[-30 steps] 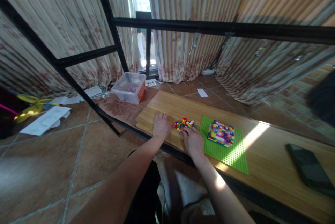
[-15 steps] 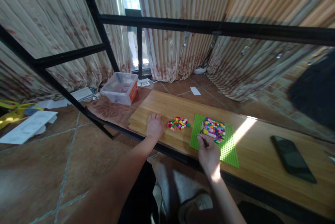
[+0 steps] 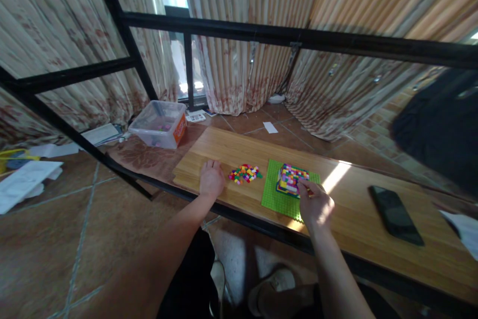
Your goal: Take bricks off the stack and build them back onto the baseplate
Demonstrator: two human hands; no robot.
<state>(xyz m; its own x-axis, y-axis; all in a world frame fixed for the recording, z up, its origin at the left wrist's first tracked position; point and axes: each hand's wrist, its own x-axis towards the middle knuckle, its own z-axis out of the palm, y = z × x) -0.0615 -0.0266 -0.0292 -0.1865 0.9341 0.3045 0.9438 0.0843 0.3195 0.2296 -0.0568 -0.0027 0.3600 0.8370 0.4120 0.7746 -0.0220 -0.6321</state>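
Observation:
A block built of many-coloured small bricks [image 3: 292, 178] stands on a green baseplate [image 3: 274, 198] on the wooden table [image 3: 358, 219]. My right hand [image 3: 316, 205] is at the block's right front corner, fingers pinched together against it; what they pinch is too small to name. A loose pile of coloured bricks [image 3: 245, 173] lies left of the baseplate. My left hand [image 3: 211, 179] rests on the table left of that pile, fingers curled down loosely and holding nothing.
A black phone [image 3: 395, 214] lies on the table to the right, white paper [image 3: 465, 227] beyond it. A clear plastic box [image 3: 157, 124] sits at the table's far left end. Black metal bars [image 3: 298, 38] cross above the table. Curtains hang behind.
My right hand left the loose pile, crossed the baseplate and now pinches at the block's right front corner. My left hand stayed put. The view swung to the right.

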